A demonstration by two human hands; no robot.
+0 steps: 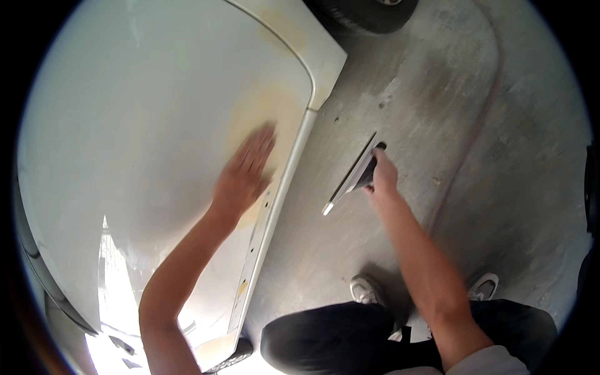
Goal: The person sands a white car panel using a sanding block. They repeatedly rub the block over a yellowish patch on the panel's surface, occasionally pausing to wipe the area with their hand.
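Observation:
My left hand (245, 169) lies flat against the lower part of a white car door (169, 106), its fingers stretched out and a little blurred. Under and around its fingertips is a dull yellowish sanded patch (284, 103). My right hand (385, 174) is closed round the black handle of a long, narrow hand sanding block (351, 177). The block is held off the car, above the floor, and is seen almost edge-on, so its working face is hidden.
A sill (294, 153) with small dark holes runs along the door's lower edge. Beyond the door is a wheel (375, 12). A reddish hose (478, 122) curves over the grey concrete floor (425, 87). My shoes (364, 289) stand near the car.

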